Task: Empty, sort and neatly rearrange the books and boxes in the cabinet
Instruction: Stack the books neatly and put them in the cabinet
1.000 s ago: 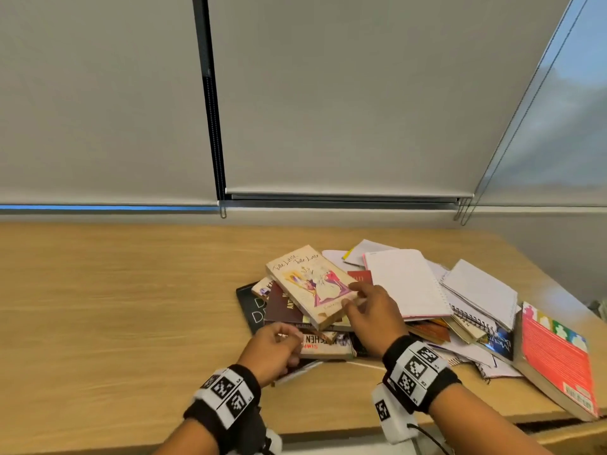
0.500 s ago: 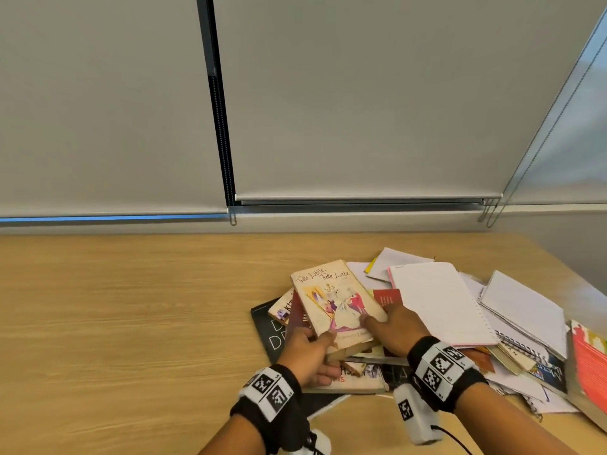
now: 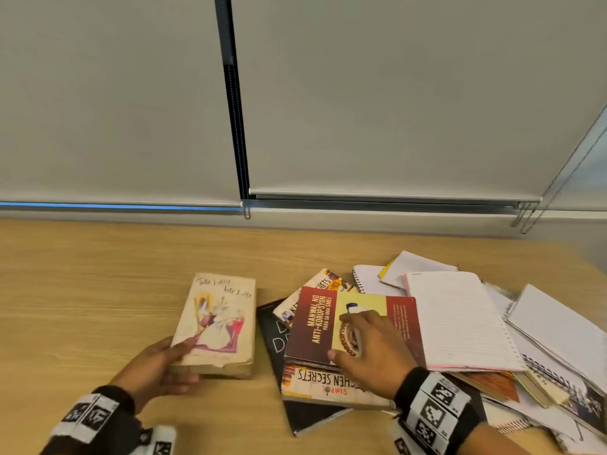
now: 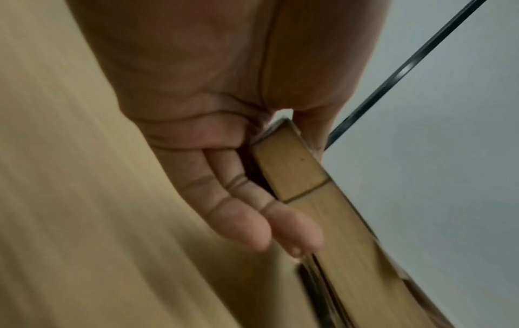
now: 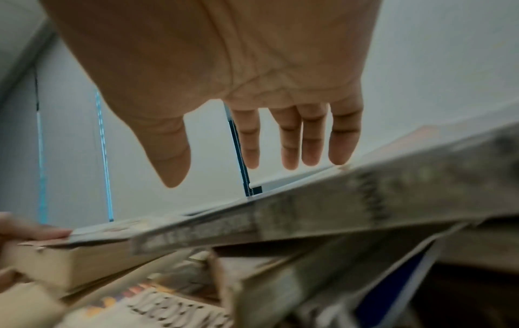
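Observation:
A worn cream paperback (image 3: 219, 326) with a pink drawing on its cover lies on the wooden tabletop (image 3: 82, 307), left of the book pile. My left hand (image 3: 161, 369) grips its near left corner, thumb on the cover and fingers beneath, as the left wrist view shows at the book's yellowed edge (image 4: 292, 173). My right hand (image 3: 368, 346) hovers with fingers spread over a red and yellow book (image 3: 315, 323) atop the pile. In the right wrist view the straight fingers (image 5: 292, 142) are above the blurred book edge (image 5: 309, 210).
Under the red book lie a "Kitchen Secrets" book (image 3: 325, 382) and a black book (image 3: 276, 343). Lined notepads (image 3: 456, 320) and spiral notebooks (image 3: 558, 330) spread to the right. Window blinds (image 3: 394, 93) rise behind the table's far edge.
My left hand has carried the cream paperback off the pile and leftwards onto the bare tabletop. My right hand let go of it and now hovers over the uncovered red book.

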{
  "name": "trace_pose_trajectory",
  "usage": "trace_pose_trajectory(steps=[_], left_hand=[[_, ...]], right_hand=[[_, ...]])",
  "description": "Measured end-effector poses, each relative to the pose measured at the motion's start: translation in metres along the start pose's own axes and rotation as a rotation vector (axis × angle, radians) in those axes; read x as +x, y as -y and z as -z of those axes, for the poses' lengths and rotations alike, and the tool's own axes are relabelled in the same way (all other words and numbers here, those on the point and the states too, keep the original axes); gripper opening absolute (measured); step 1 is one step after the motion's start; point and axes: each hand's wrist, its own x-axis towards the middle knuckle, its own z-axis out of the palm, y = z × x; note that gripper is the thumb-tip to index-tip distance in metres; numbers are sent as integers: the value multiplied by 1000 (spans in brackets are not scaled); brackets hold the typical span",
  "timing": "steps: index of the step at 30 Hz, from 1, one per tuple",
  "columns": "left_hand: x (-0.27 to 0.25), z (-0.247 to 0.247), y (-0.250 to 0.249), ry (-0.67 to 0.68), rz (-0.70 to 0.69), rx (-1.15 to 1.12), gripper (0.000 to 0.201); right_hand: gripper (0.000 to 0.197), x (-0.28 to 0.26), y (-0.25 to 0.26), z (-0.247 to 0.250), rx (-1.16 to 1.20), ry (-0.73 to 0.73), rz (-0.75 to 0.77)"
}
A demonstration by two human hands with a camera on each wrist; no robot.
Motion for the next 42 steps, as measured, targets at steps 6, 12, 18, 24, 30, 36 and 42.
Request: trace_pose_trajectory(steps=[6, 12, 18, 24, 30, 36, 42], left_hand=[[26, 21, 31, -17, 145, 264, 41], [31, 3, 29, -257, -82, 869, 81], [25, -14, 27, -244, -136, 925, 84], [-13, -59, 20, -17, -509, 824, 62], [10, -49, 44, 72, -452, 1414, 71], [26, 27, 45, -57, -316, 1369, 68], [32, 80, 40, -197, -327, 1072, 56]], right_hand=[[104, 15, -7, 19, -302, 177, -19], [89, 0, 6, 6, -622, 319, 113], [56, -6, 32, 12, -609, 241, 189], [38, 5, 100, 24, -312, -77, 254], [37, 15, 175, -19, -214, -94, 289], [29, 32, 225, -69, -91, -55, 224], [35, 39, 259, -125, 149, 166, 112]])
